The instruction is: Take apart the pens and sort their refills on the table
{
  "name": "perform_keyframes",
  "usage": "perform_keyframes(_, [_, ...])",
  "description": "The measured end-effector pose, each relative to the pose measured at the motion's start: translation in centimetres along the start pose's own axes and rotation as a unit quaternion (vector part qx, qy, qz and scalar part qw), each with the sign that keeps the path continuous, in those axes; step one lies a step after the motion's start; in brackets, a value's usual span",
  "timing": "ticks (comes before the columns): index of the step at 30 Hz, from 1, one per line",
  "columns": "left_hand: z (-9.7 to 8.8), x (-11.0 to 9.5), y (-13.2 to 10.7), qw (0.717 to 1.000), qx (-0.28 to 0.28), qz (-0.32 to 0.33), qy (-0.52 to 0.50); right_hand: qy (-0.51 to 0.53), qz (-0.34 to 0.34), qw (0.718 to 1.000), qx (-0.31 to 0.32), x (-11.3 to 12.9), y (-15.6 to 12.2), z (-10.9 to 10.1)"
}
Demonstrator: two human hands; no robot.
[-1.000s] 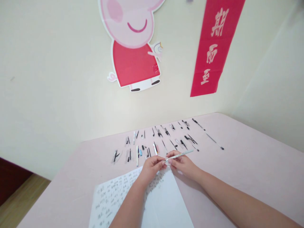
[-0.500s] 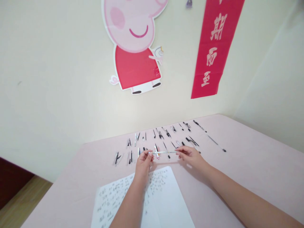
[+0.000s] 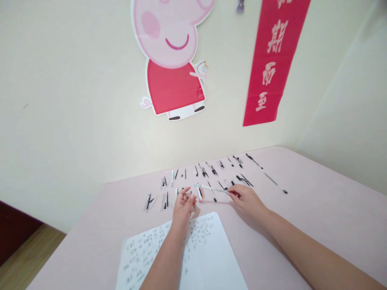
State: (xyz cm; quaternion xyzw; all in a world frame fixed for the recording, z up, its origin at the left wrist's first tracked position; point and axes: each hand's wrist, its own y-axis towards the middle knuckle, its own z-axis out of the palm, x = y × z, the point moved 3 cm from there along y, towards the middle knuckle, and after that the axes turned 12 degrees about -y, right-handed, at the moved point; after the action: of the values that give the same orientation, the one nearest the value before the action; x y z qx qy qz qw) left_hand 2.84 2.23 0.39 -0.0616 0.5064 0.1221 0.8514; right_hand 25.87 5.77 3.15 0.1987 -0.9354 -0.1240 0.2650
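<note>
My right hand (image 3: 247, 198) pinches one end of a thin light-coloured pen (image 3: 211, 188), which points left, low over the pink table (image 3: 317, 209). My left hand (image 3: 182, 204) hovers just left of the pen's free end, apart from it, fingers curled in; whatever they may hold is hidden. Both hands are at the near edge of rows of several pens and pen parts (image 3: 208, 173) laid out across the table. A white sheet covered in handwriting (image 3: 169, 253) lies under my left forearm.
Two long black pens (image 3: 266, 173) lie at the right end of the rows. The table meets a cream wall carrying a pink cartoon pig cut-out (image 3: 173, 60) and a red banner (image 3: 272, 60). Wooden floor (image 3: 21, 257) shows at the lower left.
Both hands moved away from me with the pen, from over the sheet to the rows of parts. My left hand has come off the pen's left end; only my right hand holds it.
</note>
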Motion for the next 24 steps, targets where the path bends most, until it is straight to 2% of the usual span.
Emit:
perform_keyframes(3, [0.3,0.3,-0.3,0.995,0.047,0.022,0.089,0.011,0.065,0.997,-0.037,-2.1,0.6,-0.8])
perform_keyframes(5, [0.7,0.6,-0.7,0.977,0.104,0.048,0.182,0.003,0.121,0.990,-0.066,-3.8,1.0,-1.7])
perform_keyframes(8, [1.4,0.7,-1.4,0.916,0.194,0.089,0.338,-0.102,0.211,0.967,-0.097,-6.4,1.5,-3.4])
perform_keyframes(10, [1.7,0.7,-1.7,0.877,0.233,0.104,0.408,-0.200,0.265,0.938,-0.098,-7.9,1.8,-4.5])
perform_keyframes(12, [1.9,0.5,-1.9,0.856,0.245,0.110,0.441,-0.263,0.300,0.914,-0.074,-9.1,2.3,-5.1])
perform_keyframes(15, [2.0,0.2,-2.1,0.849,0.246,0.098,0.457,-0.309,0.332,0.890,-0.038,-10.6,3.4,-5.3])
perform_keyframes(19, [2.2,0.0,-2.3,0.840,0.269,0.061,0.466,-0.333,0.348,0.876,0.002,-12.0,5.0,-4.5])
perform_keyframes(24, [2.3,0.1,-2.5,0.827,0.286,0.045,0.482,-0.347,0.348,0.870,0.033,-12.6,6.1,-3.4])
